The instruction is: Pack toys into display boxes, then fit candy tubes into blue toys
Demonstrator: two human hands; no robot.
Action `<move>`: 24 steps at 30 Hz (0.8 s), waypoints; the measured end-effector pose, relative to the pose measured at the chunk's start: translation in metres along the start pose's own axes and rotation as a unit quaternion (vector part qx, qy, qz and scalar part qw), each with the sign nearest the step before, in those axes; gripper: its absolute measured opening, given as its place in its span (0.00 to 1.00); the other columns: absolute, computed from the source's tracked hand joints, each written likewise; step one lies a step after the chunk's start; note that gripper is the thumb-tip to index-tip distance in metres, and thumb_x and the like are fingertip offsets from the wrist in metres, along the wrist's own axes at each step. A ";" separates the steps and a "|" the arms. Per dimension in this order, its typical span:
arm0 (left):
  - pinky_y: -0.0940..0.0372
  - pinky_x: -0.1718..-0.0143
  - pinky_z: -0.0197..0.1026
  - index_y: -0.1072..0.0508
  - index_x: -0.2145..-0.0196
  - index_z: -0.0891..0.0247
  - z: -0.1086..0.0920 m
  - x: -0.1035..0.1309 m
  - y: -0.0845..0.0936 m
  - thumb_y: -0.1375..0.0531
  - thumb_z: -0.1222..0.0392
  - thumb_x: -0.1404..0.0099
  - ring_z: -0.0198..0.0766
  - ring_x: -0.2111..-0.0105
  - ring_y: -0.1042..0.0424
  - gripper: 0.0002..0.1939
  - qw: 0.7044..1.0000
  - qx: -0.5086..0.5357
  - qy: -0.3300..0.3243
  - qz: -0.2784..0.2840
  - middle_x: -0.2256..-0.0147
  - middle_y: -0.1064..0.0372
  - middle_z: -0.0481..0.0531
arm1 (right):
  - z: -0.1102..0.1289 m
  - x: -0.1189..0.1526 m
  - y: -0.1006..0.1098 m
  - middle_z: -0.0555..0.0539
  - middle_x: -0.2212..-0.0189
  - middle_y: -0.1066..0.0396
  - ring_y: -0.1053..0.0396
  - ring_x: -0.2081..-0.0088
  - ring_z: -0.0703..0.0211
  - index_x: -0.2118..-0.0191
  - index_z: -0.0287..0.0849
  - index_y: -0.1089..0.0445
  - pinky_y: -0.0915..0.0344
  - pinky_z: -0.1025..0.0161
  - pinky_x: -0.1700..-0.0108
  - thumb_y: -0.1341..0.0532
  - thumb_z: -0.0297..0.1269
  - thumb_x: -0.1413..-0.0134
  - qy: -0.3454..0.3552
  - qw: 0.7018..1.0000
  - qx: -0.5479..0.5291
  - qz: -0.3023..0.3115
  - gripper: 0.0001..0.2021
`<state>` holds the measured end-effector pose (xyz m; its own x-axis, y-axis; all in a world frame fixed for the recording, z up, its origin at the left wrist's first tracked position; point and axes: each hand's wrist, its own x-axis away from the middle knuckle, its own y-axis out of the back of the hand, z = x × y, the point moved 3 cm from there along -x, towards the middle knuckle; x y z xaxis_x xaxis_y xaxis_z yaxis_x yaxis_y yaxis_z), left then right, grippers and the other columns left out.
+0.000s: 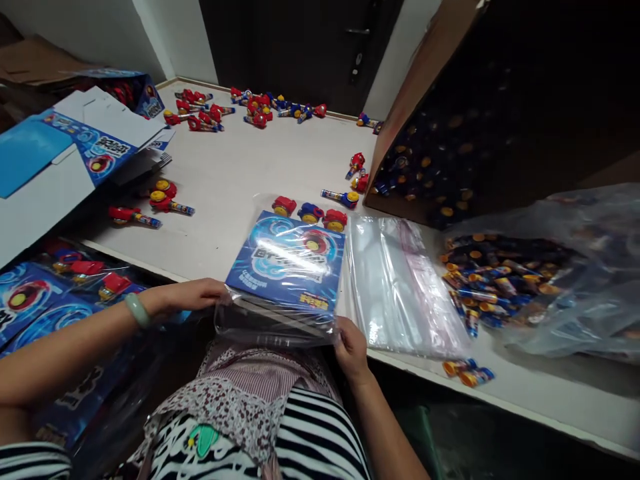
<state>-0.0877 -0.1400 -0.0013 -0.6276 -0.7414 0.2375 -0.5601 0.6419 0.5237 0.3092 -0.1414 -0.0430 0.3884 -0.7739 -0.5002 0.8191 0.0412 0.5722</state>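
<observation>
A blue printed display box (287, 263) sits inside a clear plastic bag (273, 337) at the table's front edge. Red and blue toy tops (310, 213) stick up along the box's far side, under the plastic. My left hand (205, 293), below a pale green bangle, pinches the bag at its near left corner. At the near right corner, my right hand (350, 347) grips the same bag between thumb and fingers. Just right of the box lies a stack of flat clear bags (400, 287).
Flat box blanks (55, 153) lean at left, above several packed boxes (35, 300). Loose red and blue toys (200, 110) lie toward the back. A large carton (425, 100) of toys and a plastic sack (575, 267) with small tubes (490, 293) stand at right.
</observation>
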 end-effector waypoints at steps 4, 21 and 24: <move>0.32 0.52 0.40 0.22 0.58 0.63 -0.002 0.005 0.003 0.47 0.48 0.29 0.42 0.59 0.25 0.19 1.000 -0.013 0.021 -0.011 0.58 0.23 0.58 | 0.014 0.013 0.011 0.46 0.65 0.21 0.22 0.61 0.54 0.57 0.48 0.26 0.24 0.56 0.59 0.47 0.29 0.38 0.019 0.997 -0.039 0.056 0.14; 0.34 0.60 0.40 0.28 0.65 0.64 -0.003 -0.009 -0.048 0.46 0.54 0.32 0.41 0.65 0.29 0.12 0.987 -0.062 -0.014 -0.147 0.66 0.28 0.56 | 0.006 0.031 -0.016 0.46 0.70 0.23 0.24 0.69 0.54 0.65 0.45 0.24 0.28 0.58 0.66 0.40 0.38 0.39 -0.073 0.997 -0.031 -0.005 0.08; 0.36 0.61 0.40 0.31 0.67 0.63 -0.020 -0.019 -0.048 0.43 0.60 0.35 0.42 0.64 0.29 0.04 0.986 -0.070 -0.009 -0.154 0.66 0.28 0.57 | 0.001 0.031 -0.016 0.45 0.71 0.22 0.25 0.70 0.52 0.66 0.43 0.24 0.29 0.57 0.66 0.36 0.44 0.42 -0.113 0.992 -0.048 -0.031 0.10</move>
<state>-0.0385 -0.1604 -0.0144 -0.4499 -0.8924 0.0356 -0.6467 0.3530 0.6762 0.3077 -0.1668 -0.0668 0.2406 -0.8987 -0.3667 0.8790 0.0415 0.4751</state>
